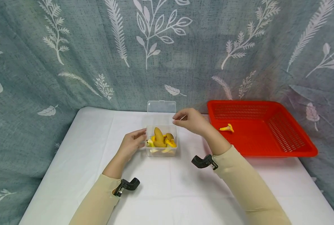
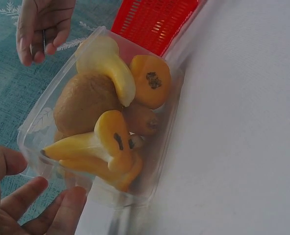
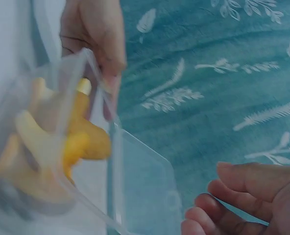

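A clear plastic box (image 1: 162,153) stands on the table with its hinged lid (image 1: 162,107) raised at the back. Inside lie several yellow chanterelle-like mushrooms (image 2: 84,147) and a rounded brown piece (image 2: 86,103), piled up toward the rim. My left hand (image 1: 131,144) is at the box's left side, its loosely bent fingertips right at the wall. Over the back right of the box, beside the lid, hovers my right hand (image 1: 193,121). Its fingers are relaxed and slightly curled, with nothing between them in the right wrist view.
To the right sits a red perforated basket (image 1: 262,140), with one yellow mushroom (image 1: 227,128) in its left part. A white cloth (image 1: 144,193) covers the table. Behind it hangs a grey-green curtain (image 1: 161,81) with white leaf prints.
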`<state>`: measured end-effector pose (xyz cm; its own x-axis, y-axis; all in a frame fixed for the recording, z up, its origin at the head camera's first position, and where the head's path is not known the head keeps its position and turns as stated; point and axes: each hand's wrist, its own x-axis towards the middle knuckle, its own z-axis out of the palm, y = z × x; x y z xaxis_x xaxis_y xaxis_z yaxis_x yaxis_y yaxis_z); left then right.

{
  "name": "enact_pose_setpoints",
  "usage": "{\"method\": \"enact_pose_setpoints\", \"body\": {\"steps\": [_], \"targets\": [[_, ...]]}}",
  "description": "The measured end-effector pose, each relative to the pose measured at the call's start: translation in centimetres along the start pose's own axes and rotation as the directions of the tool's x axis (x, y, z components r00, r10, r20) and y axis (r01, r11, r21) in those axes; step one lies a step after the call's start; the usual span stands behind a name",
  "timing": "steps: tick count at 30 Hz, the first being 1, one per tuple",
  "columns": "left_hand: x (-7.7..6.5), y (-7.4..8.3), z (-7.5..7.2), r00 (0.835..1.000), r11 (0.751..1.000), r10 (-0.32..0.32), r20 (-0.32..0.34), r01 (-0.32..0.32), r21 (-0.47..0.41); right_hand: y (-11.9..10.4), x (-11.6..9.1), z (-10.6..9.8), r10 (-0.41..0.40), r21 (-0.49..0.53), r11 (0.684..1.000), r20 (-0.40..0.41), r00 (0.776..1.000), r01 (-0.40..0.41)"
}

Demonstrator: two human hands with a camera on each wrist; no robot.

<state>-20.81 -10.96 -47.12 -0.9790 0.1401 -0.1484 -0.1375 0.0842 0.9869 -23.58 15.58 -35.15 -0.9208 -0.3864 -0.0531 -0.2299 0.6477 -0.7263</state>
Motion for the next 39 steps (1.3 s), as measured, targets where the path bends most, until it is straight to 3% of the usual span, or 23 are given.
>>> {"method": "enact_pose_setpoints", "body": {"steps": [7,18,24,34,39], "targets": [[0.2,-0.2,-0.1,1.0,0.998,0.003,-0.014,-0.002,0.069,-0.1,1.2,3.0,-0.034,-0.047,0.998,0.006,0.999,0.034],[0.2,-0.2,-0.2,1.0,0.997,0.021,-0.012,-0.02,0.073,0.0,2.8,5.8,0.045,-0.02,0.999,0.053,0.998,-0.044],[0.2,-0.2,-0.1,1.0,1.0,0.004,-0.003,-0.004,0.029,0.2,3.3,6.7,0.057,-0.047,0.997,0.039,0.998,-0.055],[0.2,0.0,-0.1,0.999,0.999,-0.022,-0.026,0.023,0.04,0.3,3.6,7.6,0.082,-0.121,0.99,0.027,0.996,-0.078],[0.4,0.0,0.0,0.999,0.999,-0.038,-0.038,0.038,-0.009,0.3,3.8,7.9,0.071,-0.168,0.983,0.017,0.997,-0.067]]}}
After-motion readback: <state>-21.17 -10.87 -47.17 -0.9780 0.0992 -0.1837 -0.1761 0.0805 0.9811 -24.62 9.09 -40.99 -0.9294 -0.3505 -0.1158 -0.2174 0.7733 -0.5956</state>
